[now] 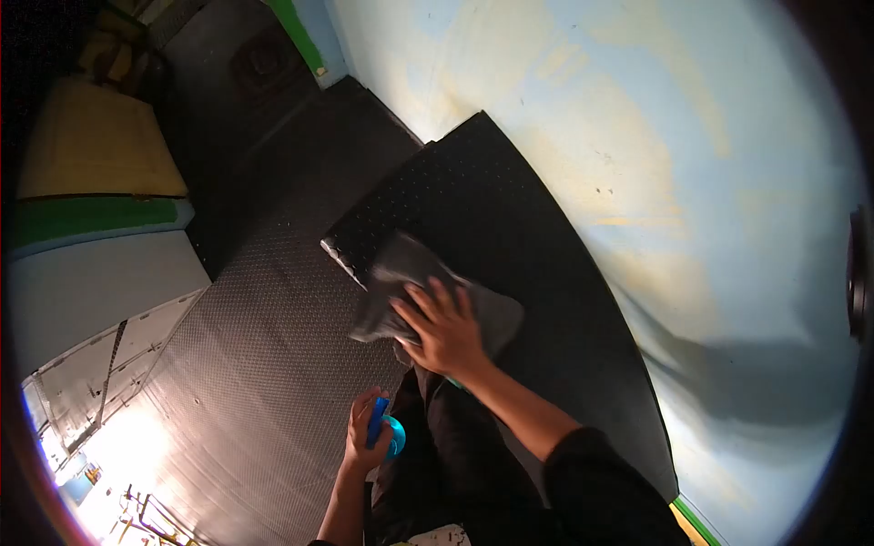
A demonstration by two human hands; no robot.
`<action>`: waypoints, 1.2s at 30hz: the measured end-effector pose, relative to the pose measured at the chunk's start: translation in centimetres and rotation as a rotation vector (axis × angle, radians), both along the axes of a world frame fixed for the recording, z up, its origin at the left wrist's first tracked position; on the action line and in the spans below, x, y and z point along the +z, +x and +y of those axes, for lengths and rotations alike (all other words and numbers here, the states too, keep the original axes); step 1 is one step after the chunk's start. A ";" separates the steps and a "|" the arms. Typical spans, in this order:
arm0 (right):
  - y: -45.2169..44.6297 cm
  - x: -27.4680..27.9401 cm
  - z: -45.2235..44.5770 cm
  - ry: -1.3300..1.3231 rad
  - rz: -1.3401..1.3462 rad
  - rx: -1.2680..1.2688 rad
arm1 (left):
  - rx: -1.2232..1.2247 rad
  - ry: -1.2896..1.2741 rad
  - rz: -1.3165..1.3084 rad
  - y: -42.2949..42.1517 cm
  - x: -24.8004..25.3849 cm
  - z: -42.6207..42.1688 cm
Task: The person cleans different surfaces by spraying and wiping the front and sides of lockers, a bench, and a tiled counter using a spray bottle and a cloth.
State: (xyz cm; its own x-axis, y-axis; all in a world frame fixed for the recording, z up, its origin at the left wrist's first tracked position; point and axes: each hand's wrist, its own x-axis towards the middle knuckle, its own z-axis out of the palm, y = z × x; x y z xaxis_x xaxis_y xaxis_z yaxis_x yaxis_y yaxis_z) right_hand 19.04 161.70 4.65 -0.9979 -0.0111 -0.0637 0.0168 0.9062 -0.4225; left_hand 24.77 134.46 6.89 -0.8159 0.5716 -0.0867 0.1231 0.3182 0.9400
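My left hand [364, 435] is closed around a spray bottle with a blue head [377, 420] and a turquoise body [396, 439], held low beside my legs. With fingers spread, my right hand [443, 331] lies flat on a dark grey cloth [401, 264]. The cloth is crumpled and partly overhangs the near left edge of a black bench-like surface [555, 318]. That surface has a worn, pale strip [341, 262] on its left edge, and small light specks dot its far part. My right palm hides part of the cloth.
A pale blue and cream wall [710, 136] runs along the right. Below spreads a dark textured floor [264, 309]. Yellow, green and grey panels [100, 218] stand at left. Bright light falls on several thin frames [146, 519] at lower left.
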 end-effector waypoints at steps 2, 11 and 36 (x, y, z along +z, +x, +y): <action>4.3 1.0 5.6 0.112 -0.136 -0.057 | 0.023 0.044 -0.003 0.6 0.2 0.3; -4.5 -0.2 9.0 0.337 0.089 -0.463 | 0.035 0.224 0.060 -1.9 1.5 7.4; 20.8 0.6 4.1 0.098 -0.197 -0.102 | 0.124 0.016 0.179 10.8 1.1 12.3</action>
